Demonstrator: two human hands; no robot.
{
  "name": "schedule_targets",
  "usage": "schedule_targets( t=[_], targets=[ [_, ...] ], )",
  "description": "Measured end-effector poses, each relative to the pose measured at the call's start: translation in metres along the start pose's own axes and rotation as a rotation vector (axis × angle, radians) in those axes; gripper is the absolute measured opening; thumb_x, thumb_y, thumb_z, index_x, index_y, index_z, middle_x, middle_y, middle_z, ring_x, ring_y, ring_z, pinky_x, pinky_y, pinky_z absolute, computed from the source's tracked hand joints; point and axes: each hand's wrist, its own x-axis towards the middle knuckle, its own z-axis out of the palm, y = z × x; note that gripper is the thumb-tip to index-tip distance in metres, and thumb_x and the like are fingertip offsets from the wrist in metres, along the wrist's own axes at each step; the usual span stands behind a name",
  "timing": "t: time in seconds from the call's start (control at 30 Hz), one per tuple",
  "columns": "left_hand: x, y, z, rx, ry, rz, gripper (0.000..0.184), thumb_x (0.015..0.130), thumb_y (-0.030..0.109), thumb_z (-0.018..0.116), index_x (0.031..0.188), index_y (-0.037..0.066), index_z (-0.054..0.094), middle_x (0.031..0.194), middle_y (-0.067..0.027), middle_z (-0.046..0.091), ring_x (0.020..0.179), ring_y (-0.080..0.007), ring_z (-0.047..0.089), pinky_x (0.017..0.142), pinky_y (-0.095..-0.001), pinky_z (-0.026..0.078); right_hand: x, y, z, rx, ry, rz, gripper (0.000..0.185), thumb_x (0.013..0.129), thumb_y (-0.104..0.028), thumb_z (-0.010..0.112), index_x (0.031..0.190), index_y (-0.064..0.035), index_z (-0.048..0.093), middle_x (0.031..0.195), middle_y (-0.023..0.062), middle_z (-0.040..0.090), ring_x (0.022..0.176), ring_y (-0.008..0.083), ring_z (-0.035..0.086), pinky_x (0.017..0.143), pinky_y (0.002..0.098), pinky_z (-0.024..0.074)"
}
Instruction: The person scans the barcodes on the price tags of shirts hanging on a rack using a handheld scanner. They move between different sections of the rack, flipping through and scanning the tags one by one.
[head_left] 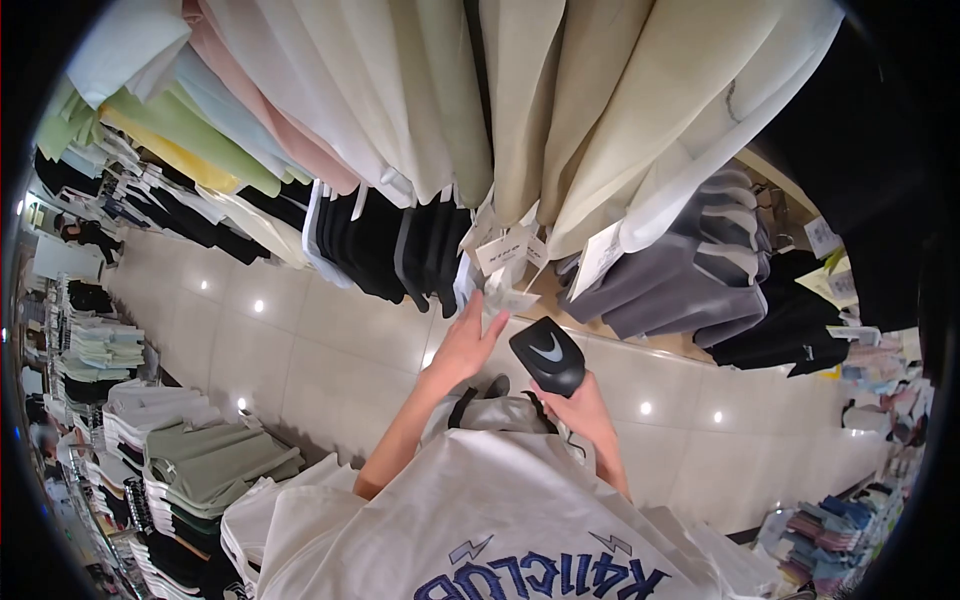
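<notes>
My left hand (464,345) is raised below a cluster of white price tags (503,252), its fingers stretched upward and apart. Its fingertips are close to the lowest tag; whether they touch it I cannot tell. In my right hand (583,408) is a black handheld barcode scanner (547,357) with a grey curved mark on its head, just right of my left hand. The tags dangle from the hems of cream and beige garments (600,110) hanging overhead.
Black garments (370,245) and grey garments (680,285) hang on a lower level beyond the tags. Folded shirts (215,462) are stacked at the lower left, and folded clothes (822,540) lie at the lower right. Pale floor tiles (330,385) run between the displays.
</notes>
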Motion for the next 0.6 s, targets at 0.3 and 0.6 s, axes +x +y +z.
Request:
schedule_targets(
  t=[0.3, 0.6],
  targets=[
    [-0.020, 0.113, -0.043, -0.154, 0.079, 0.397, 0.052, 0.093, 0.023, 0.066, 0.136, -0.001, 0.051, 0.120, -0.0156, 0.067, 0.109, -0.0262, 0.065, 0.091, -0.0340, 0.050, -0.025, -0.001, -0.053, 0.191, -0.250, -0.053, 0.031, 0.085, -0.009, 0.075, 0.111, -0.0017, 0.059, 0.075, -0.0001, 0.061, 0.055, 0.0075, 0.053, 0.050, 0.0260, 0.0424],
    [0.010, 0.159, -0.023, -0.276, 0.098, 0.645, 0.049, 0.093, 0.021, 0.066, 0.133, -0.002, 0.053, 0.117, -0.0165, 0.068, 0.107, -0.0256, 0.067, 0.091, -0.0369, 0.051, -0.018, -0.037, -0.035, 0.312, 0.185, -0.322, 0.010, 0.092, 0.002, 0.061, 0.101, 0.0003, 0.057, 0.076, 0.0029, 0.056, 0.056, 0.0096, 0.050, 0.053, 0.0264, 0.0410]
  ],
)
